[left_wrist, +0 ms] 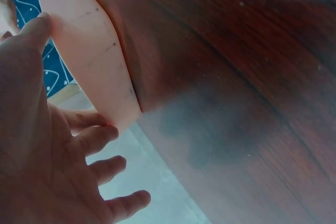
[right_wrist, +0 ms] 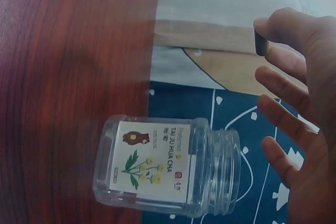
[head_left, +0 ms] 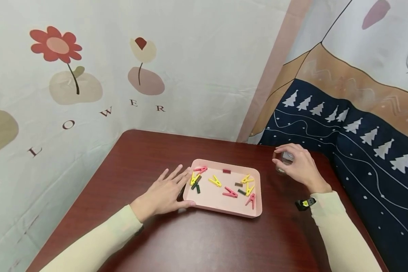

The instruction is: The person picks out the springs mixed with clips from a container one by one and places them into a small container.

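My left hand [head_left: 166, 190] lies spread at the left end of a pink tray [head_left: 221, 210], its thumb at the near rim and fingertips along the side wall. In the left wrist view its fingers [left_wrist: 107, 169] look fairly straight. Thumb and forefinger of my right hand [head_left: 300, 164] pinch a small ribbed brownish piece [head_left: 274, 155], dark in the right wrist view [right_wrist: 260, 43]. Close by that hand stands a clear jar [right_wrist: 202, 166] with an open, threaded mouth and a flower label [right_wrist: 152, 163]; the hand partly hides it in the head view.
Inside the tray lie yellow clothespins [head_left: 215, 181], red clothespins [head_left: 230, 192] and several small ribbed pieces [head_left: 226, 171], brown, dark red and dark green. The dark red wood table [head_left: 149, 151] meets a printed curtain [head_left: 197, 75] behind and a navy one [head_left: 367, 162] at right.
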The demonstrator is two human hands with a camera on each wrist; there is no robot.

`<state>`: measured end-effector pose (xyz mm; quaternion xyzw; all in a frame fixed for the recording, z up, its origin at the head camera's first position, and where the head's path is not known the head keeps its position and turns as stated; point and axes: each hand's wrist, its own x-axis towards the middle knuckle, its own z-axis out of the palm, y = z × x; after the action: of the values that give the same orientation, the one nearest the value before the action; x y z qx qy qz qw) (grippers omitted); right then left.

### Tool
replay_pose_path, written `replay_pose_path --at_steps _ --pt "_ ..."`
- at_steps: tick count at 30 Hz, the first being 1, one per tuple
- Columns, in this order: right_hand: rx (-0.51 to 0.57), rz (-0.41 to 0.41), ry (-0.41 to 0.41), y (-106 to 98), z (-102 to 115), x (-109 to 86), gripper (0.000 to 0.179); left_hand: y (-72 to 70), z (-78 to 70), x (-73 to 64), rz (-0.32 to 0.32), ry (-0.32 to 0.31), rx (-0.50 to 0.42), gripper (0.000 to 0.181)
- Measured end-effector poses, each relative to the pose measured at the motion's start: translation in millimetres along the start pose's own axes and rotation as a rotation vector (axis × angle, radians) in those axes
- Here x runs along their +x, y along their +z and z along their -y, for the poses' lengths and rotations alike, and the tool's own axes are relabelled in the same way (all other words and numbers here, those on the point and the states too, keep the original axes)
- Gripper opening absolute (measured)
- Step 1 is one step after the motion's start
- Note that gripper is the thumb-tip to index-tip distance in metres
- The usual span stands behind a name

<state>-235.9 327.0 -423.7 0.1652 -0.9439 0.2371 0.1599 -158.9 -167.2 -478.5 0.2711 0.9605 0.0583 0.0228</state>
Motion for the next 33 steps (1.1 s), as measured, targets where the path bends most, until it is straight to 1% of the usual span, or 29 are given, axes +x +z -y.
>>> replay_pose_path --at_steps 13,22,29,33 --pt "0.017 -0.081 -0.006 -7 -17 2.2 0.032 0.0 0.7 0.2 0.001 0.007 -0.007 0.115" --pt "-0.013 -0.148 -0.022 -11 -27 3.5 0.031 -0.7 0.6 -0.5 0.001 0.004 -0.005 0.116" --pt "0.005 -0.202 -0.002 -11 -38 3.2 0.03 -0.1 0.4 -1.2 0.01 0.001 -0.004 0.116" --pt "0.019 -0.212 0.024 -11 -43 1.9 0.029 0.4 0.1 -0.8 0.006 0.003 -0.006 0.115"
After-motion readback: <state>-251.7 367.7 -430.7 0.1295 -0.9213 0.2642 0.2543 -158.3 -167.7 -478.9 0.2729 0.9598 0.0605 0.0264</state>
